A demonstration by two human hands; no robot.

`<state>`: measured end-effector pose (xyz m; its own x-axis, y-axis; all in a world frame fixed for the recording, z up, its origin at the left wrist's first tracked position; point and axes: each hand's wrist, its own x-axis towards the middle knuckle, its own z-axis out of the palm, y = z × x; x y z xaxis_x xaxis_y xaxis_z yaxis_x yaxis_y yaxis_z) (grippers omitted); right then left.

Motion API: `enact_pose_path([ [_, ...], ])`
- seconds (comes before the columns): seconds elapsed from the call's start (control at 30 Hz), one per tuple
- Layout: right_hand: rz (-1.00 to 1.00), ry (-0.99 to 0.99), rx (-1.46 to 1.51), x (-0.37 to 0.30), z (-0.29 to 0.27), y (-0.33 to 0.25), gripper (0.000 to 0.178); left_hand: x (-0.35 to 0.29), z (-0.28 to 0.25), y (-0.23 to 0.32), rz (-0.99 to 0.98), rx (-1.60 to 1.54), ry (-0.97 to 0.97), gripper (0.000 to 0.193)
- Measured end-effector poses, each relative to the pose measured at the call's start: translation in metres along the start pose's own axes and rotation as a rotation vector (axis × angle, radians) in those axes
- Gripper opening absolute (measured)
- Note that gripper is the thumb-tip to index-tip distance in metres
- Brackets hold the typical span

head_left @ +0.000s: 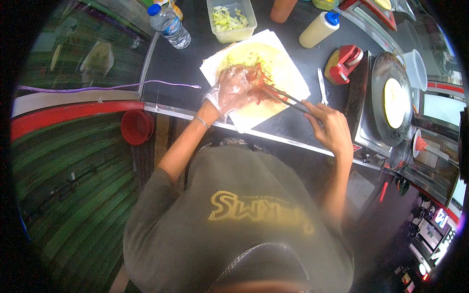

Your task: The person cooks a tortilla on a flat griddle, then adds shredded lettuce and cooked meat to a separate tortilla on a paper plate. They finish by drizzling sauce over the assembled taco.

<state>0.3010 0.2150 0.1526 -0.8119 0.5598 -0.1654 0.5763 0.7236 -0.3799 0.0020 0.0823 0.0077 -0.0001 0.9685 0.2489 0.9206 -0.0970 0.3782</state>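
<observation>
A flatbread (278, 53) lies on white paper (296, 83) at the counter's front edge. Shredded lettuce (244, 57) and red strips of filling (264, 75) are on it. My left hand (233, 90), in a clear plastic glove, is curled down over the filling; its fingertips are partly hidden, and what they grip cannot be made out. From the right, my right hand (328, 123) holds metal tongs (289, 97) closed in its fingers. The tongs' tips reach the red strips beside my left hand.
Beyond the paper stand a water bottle (171, 28), a tub of lettuce (234, 35) and a squeeze bottle (318, 30). At the right are a knife (322, 87), a red-and-yellow device (343, 64) and a round griddle (380, 105) bearing another flatbread (394, 103). A purple cable (112, 88) crosses the left.
</observation>
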Motion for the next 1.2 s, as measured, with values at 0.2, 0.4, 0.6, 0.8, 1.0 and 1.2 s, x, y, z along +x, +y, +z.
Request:
enact_pose_path([
  [0.2, 0.056, 0.005, 0.019, -0.014, 0.001, 0.008, 0.042, -0.023, -0.015, -0.02, -0.155, 0.021, -0.057, 0.032],
  [0.4, 0.12, 0.064, 0.076, -0.019, 0.003, 0.002, 0.045, -0.044, -0.037, -0.015, -0.357, 0.031, -0.045, 0.057],
  [0.6, 0.018, 0.055, 0.117, -0.01, 0.024, -0.009, 0.044, -0.053, -0.021, -0.012, -0.505, -0.395, -0.126, 0.059],
  [0.8, 0.102, 0.081, 0.138, -0.021, 0.025, -0.013, 0.044, -0.044, -0.02, 0.006, -0.388, -0.19, 0.019, 0.049],
  [1.0, 0.171, 0.16, 0.169, -0.032, 0.029, -0.01, 0.041, -0.004, -0.002, 0.015, -0.101, -0.146, 0.043, 0.04],
  [1.2, 0.21, 0.224, 0.237, -0.043, 0.042, -0.003, 0.043, -0.031, -0.009, -0.008, 0.016, 0.021, 0.059, 0.038],
])
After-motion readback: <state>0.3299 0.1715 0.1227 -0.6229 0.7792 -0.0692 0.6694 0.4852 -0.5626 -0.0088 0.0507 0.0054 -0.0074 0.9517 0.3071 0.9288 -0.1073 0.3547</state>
